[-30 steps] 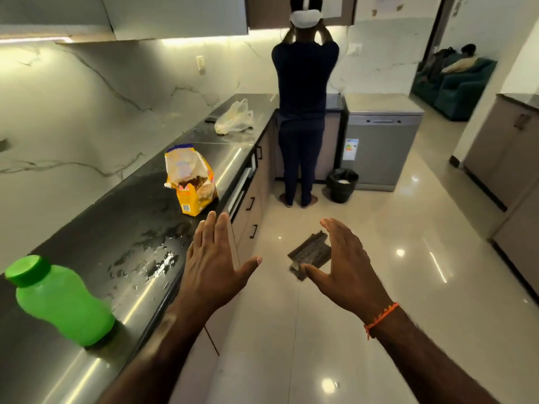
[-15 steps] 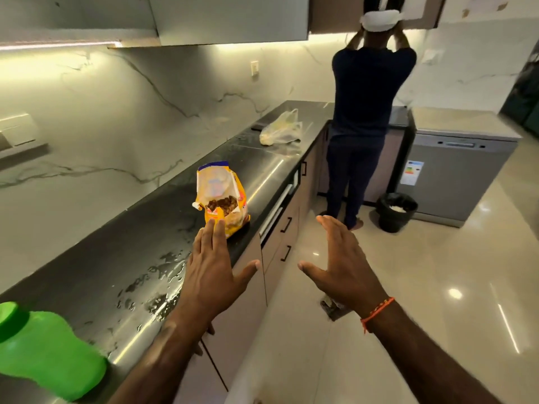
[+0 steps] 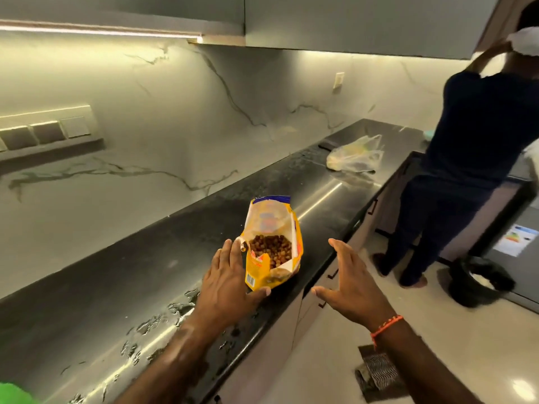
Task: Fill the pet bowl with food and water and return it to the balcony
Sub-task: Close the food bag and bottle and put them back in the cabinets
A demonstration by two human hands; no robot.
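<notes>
An open yellow bag of pet food (image 3: pixel 269 243) stands upright on the black counter (image 3: pixel 140 275), brown kibble showing in its mouth. My left hand (image 3: pixel 230 281) is flat and open right beside the bag's left side, the thumb under its lower front corner; I cannot tell if it touches. My right hand (image 3: pixel 350 281) hovers open to the right of the bag, off the counter's edge, fingers spread. No pet bowl is in view. A green bottle (image 3: pixel 14 393) shows only as a sliver at the bottom left corner.
Water is spilled on the counter (image 3: pixel 163 325) near my left forearm. A clear plastic bag (image 3: pixel 354 156) lies farther along the counter. A person in dark clothes (image 3: pixel 463 170) stands at the far end by a black bin (image 3: pixel 478 284). A floor grate (image 3: pixel 376 371) lies below.
I have moved closer to the counter; both hands have reached forward to either side of the food bag. The green bottle has slid almost out of view.
</notes>
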